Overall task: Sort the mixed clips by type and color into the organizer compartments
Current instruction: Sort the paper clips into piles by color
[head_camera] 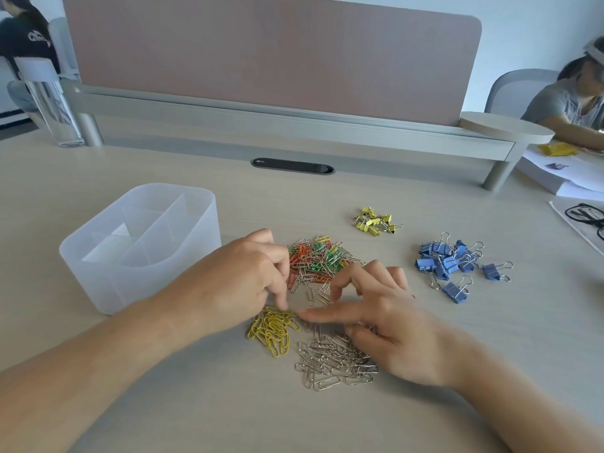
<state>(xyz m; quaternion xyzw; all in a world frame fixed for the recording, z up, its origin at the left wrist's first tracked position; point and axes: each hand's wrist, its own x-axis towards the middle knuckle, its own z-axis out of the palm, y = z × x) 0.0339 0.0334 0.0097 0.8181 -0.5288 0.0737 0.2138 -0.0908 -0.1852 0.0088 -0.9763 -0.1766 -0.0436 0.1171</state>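
Touching yellow paper clips, left hand fingers curled, pinch unclear; right hand spread over silver paper clips.

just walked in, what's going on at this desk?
A person is sorting clips by hand. The left hand and right hand meet at the yellow paper clips, beside the silver paper clips and a mixed pile. Yellow binder clips and blue binder clips lie grouped to the right. The organizer looks empty.
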